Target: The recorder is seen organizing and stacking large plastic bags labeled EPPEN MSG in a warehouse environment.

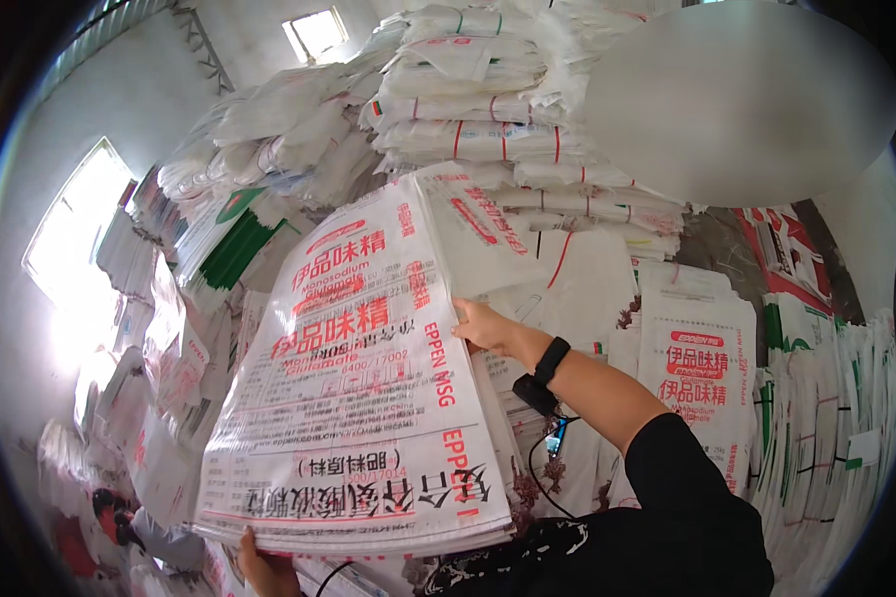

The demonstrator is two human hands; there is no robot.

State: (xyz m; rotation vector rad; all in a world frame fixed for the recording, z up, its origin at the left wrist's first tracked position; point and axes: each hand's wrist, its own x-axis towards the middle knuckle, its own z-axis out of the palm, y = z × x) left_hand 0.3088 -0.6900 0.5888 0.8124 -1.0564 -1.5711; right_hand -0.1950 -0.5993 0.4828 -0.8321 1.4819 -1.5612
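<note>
A thick, flat sheaf of white woven sacks with red and black print lies tilted in front of me. My left hand closes on its near lower edge, the thumb on top and the fingers mostly hidden beneath. My right hand grips the right edge about midway up, thumb over the top sack and fingers underneath. A dark strap with a small black device is round my right wrist. Behind the sheaf's far end lies another white sack with red print, partly covered.
Tied bundles of white sacks are piled high at the back. A similar printed stack stands at right, beside upright bundles. More sacks crowd the left below a bright window. A black cable hangs near my right arm.
</note>
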